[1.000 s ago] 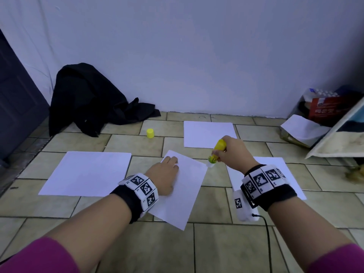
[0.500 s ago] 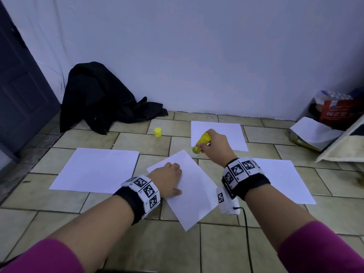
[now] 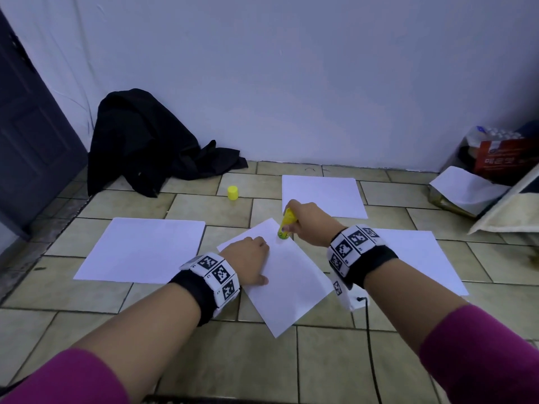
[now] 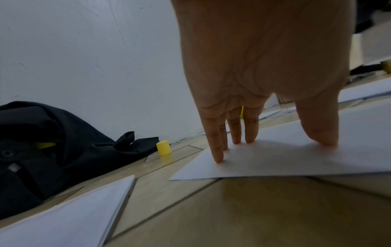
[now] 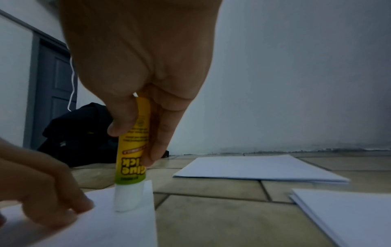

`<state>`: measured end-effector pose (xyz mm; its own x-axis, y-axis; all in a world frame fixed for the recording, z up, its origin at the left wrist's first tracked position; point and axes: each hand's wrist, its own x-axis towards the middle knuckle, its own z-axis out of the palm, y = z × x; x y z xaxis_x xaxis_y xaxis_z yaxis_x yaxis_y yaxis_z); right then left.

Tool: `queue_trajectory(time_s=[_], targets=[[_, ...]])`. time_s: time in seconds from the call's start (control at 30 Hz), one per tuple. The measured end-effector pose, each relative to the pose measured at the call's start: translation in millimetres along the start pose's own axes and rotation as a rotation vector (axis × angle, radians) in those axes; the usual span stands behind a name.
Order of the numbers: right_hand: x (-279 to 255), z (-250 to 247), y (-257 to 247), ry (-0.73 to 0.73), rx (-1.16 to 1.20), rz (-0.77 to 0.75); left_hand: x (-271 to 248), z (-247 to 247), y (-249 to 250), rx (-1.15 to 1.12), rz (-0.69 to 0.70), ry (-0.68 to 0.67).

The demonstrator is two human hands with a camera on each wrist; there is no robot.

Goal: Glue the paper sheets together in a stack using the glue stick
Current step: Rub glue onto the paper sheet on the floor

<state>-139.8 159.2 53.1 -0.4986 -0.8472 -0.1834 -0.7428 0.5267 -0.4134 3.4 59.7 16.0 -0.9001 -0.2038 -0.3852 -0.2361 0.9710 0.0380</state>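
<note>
The right hand [image 3: 303, 220] grips the yellow glue stick [image 5: 132, 150] on the tilted white paper sheet [image 3: 291, 281]; the flat left hand [image 3: 248, 258] presses it. Gluing has probably just started; three other white sheets [image 3: 140, 246] wait.

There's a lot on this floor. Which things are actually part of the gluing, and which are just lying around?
Part of the job:
glue stick, gripped by the right hand
angled sheet, pressed by the left hand
left sheet, far sheet, right sheet
yellow cap

Just lying about:
black garment
red box
</note>
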Motion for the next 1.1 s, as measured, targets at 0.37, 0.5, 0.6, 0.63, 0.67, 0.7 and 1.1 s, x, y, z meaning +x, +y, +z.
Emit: queue_trajectory(time_s=[0.37,0.5,0.6,0.63,0.67,0.7,1.1], targets=[[-78.7,-14.4,39.4,-0.131,-0.059,-0.081,4.8,-3.3,-12.6,-0.019,0.053,0.026],[-89.3,-21.2,45.8,-0.178,-0.07,-0.086,5.5,-4.3,-12.7,-0.028,0.051,0.013],[-86.6,-26.6,58.3,-0.158,-0.015,-0.077,8.6,-2.8,-15.1,-0.043,0.048,0.02],[-84.1,-29.2,64.4,-0.118,0.12,-0.05,8.9,-1.6,-16.8,-0.053,0.045,0.02],[-81.6,-32.3,70.3,-0.06,0.321,-0.01,8.8,0.0,-18.6,-0.063,0.045,0.018],[-79.5,-35.3,74.9,0.004,0.545,0.038,8.1,1.3,-20.3,-0.076,0.044,0.018],[-37.9,-15.1,71.0,0.173,1.561,0.189,-9.6,20.9,-35.0,-0.09,-0.062,0.072]])
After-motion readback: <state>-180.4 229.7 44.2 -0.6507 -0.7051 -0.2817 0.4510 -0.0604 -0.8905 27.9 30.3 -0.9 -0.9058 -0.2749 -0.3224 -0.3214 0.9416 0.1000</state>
